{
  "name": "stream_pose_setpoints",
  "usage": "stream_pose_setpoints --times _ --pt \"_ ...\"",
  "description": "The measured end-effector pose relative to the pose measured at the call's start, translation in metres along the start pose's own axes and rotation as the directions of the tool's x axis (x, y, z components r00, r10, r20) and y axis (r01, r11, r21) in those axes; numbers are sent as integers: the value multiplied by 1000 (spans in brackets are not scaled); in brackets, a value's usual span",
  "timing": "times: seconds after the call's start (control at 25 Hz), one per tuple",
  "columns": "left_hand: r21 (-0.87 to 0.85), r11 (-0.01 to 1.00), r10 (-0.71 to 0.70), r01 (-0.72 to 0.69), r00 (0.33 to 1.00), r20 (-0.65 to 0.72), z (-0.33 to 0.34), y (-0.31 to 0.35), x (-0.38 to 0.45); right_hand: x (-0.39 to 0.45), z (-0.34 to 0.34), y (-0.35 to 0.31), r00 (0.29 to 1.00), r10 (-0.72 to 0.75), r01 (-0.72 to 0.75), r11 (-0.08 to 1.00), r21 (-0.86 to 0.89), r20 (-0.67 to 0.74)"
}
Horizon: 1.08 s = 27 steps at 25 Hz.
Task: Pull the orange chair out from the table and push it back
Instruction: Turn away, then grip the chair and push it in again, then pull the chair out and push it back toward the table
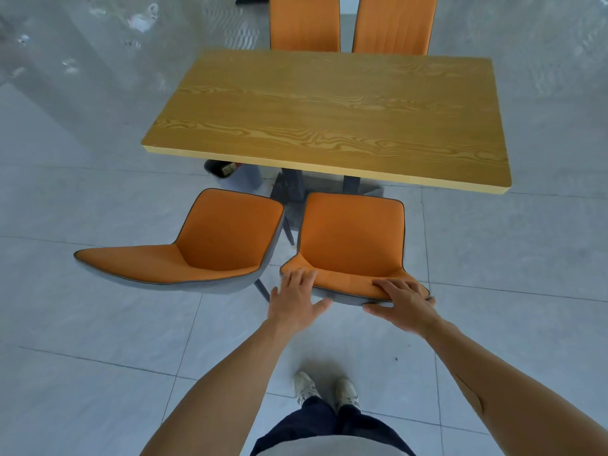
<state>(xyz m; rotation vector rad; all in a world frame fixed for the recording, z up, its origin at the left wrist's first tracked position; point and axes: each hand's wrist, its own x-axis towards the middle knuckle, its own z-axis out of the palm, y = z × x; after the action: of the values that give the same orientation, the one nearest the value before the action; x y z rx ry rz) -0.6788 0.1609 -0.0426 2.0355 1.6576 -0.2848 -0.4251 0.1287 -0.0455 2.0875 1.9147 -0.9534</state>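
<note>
A pale grey tiled floor (98, 324) fills the room, and on it stands a wooden counter (329, 116) with a bare wood-grain top and a dark base beneath. All places here are told from that counter. On its near side, pulled clear of its edge, stands the orange chair (352, 235) with a grey shell and dark piping, its seat facing the counter and its backrest towards the person. The left hand (296, 301) lies on the left end of the backrest's top edge, fingers spread over the orange padding and thumb out to the side, resting flat and not clenched. The right hand (401, 304) grasps the right end of the same edge, fingers curled over the top and thumb under the grey back. Just beside this chair, further along the counter's near side to the left, stands a second orange chair (210, 245), turned at an angle. Two more orange chair backs (304, 23) rise at the counter's far side. Under the counter's near left corner sits a small dark bin (220, 167). The person's pale shoes (324, 388) stand on the floor behind the held chair.
</note>
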Motion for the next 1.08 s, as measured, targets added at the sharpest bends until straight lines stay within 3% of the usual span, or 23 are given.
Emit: stream_pose_setpoints --times 0.16,0.36,0.56,0.84,1.08 --pt "-130 991 -14 13 1000 -2 -7 -5 -19 -8 -14 -13 999 -32 32 998 -58 -6" --pt "-305 946 -119 114 993 1 -12 -22 -53 -12 -17 -54 980 -199 198 977 -73 -9" --pt "-465 862 -250 203 967 -42 -24 -81 -110 -9 -13 -121 925 -378 379 925 -38 21" --pt "-648 710 -479 275 864 -158 -36 -216 -210 -17 15 -280 775 -629 631 776 -15 59" --pt "-739 632 -569 232 787 -239 -40 -330 -288 -37 58 -417 683 -727 728 685 16 71"
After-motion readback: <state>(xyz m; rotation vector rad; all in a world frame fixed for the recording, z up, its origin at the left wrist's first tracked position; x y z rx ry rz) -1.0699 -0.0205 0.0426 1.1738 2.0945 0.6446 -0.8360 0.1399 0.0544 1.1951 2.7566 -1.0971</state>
